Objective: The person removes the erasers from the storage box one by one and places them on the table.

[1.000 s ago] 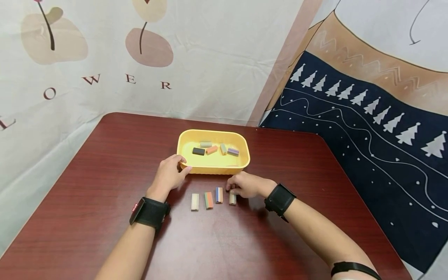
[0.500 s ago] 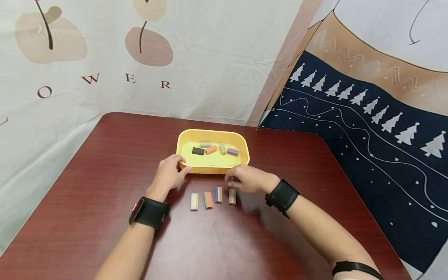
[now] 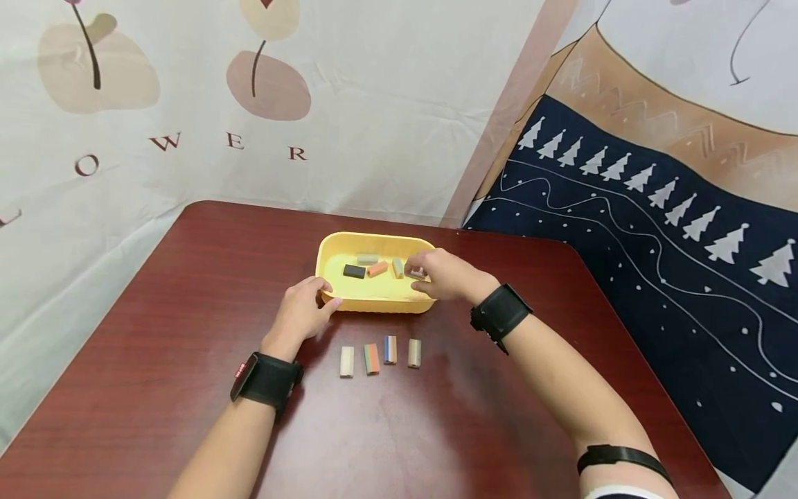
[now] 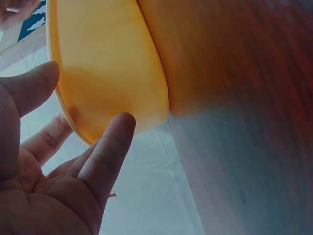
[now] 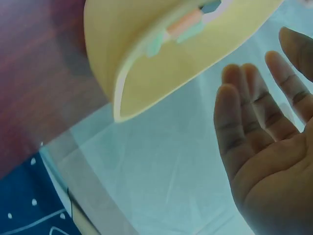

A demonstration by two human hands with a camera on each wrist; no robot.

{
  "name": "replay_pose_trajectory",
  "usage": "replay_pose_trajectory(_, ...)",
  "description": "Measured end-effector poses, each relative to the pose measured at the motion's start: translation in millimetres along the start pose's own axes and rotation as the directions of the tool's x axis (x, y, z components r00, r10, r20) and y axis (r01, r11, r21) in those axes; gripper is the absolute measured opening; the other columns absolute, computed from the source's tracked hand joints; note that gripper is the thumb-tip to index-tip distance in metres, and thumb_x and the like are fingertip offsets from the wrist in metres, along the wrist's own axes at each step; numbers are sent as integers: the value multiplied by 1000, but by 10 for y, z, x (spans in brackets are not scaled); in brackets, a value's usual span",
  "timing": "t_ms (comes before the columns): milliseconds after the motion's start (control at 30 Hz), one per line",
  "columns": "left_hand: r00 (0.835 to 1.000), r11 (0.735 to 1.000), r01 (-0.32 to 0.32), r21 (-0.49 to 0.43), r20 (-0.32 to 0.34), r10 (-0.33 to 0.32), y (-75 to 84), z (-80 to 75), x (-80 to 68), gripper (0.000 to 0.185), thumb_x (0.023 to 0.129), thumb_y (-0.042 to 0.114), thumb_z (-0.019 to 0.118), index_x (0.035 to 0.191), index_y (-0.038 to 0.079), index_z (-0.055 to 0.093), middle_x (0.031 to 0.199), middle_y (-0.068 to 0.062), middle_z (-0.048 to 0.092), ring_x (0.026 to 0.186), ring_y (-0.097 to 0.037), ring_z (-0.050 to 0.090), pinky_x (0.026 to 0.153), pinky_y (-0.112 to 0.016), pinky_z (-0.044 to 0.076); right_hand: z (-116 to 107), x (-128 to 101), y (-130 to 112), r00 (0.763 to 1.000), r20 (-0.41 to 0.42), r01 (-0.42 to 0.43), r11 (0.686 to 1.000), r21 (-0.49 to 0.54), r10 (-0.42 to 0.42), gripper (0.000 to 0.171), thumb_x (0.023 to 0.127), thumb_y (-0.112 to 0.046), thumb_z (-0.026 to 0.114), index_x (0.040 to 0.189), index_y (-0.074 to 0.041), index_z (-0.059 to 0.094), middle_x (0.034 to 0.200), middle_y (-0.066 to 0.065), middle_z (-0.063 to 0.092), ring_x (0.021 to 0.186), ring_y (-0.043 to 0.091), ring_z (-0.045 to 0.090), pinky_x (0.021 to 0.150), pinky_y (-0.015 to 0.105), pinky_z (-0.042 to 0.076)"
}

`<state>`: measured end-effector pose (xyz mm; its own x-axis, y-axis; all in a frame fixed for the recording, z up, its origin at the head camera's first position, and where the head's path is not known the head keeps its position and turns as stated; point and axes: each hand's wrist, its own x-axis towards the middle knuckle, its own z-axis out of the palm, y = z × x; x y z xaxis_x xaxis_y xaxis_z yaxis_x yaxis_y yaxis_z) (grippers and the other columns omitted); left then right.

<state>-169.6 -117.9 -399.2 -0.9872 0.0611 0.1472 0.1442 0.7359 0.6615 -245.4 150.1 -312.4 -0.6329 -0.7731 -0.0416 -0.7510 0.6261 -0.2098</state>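
Worktop [image 3: 156, 360]: white block [image 3: 346, 362], two-tone block [image 3: 372, 359], tan block [image 3: 414, 353] and blue block [image 3: 390, 350] laid in a loose row, apart; could be knocked askew if brushed by a low forearm.
Left hand [image 3: 299, 312]: tray [image 3: 374, 305] gripped at its near-left corner; if slackened, tray might be slid by a push.
Tray: set beyond the row, five blocks inside; could be tipped by weight on its right rim.
Right hand [image 3: 445, 274]: fingers loosely bent over the tray's right end; nothing seen held, contact cannot be told.
End block [image 3: 417, 274]: partly hidden by fingers; might be spun or dropped if pinched off-centre.
Green block [image 3: 398, 268]: just beside it; could be nudged by fingertips.
Black block [image 3: 354, 272], orange block [image 3: 377, 269], grey block [image 3: 368, 259]: grouped leftward; less exposed, it is judged.
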Motion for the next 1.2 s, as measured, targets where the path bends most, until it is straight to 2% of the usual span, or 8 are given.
replay_pose_trajectory(233, 1000, 1000, -7, 1, -11, 7, -15, 12, -1, 31, 91, 25, 69, 109, 1, 62, 109, -13, 60, 95, -33, 52, 84, -44, 44, -38, 188, 113, 992, 66, -98, 992, -79, 104, 39, 87, -10, 72, 124, -3, 62, 124, 15, 59, 112, 28, 55, 93, 40, 47)
replay_pose_trajectory(433, 1000, 1000, -22, -4, -19, 22, -16, 7, 13, 30, 91, 24, 69, 108, 0, 62, 106, -13, 60, 93, -32, 53, 83, -44, 44, 18, 364, 235, 964, 184, -166, 976, -138, 190, 41, 90, -15, 70, 128, -5, 59, 127, 14, 58, 111, 25, 54, 93, 40, 46)
replay_pose_trajectory(600, 1000, 1000, -18, -5, -15, 18, -28, 14, 26, 30, 91, 24, 69, 107, 1, 62, 106, -13, 60, 92, -31, 53, 82, -43, 45, 66, 492, 333, 942, 246, -186, 966, -182, 228, 36, 90, -14, 69, 124, -7, 61, 122, 12, 60, 104, 24, 54, 90, 38, 47)
replay_pose_trajectory(833, 1000, 1000, -10, 0, -11, 10, -27, 20, 8, 29, 90, 24, 71, 106, 1, 62, 104, -12, 61, 89, -30, 54, 81, -43, 45, 166, 612, 437, 898, 346, -188, 948, -257, 272, 35, 92, -12, 67, 125, -12, 56, 111, 7, 60, 91, 21, 53, 75, 32, 44)
replay_pose_trajectory(1200, 999, 1000, -11, -4, -31, 10, -15, 15, -11, 29, 89, 23, 71, 106, 1, 62, 106, -12, 60, 90, -30, 53, 81, -43, 45, 212, 726, 427, 895, 367, -125, 931, -342, 255, 29, 88, -2, 65, 114, -11, 57, 87, 4, 55, 77, 19, 49, 66, 29, 39)
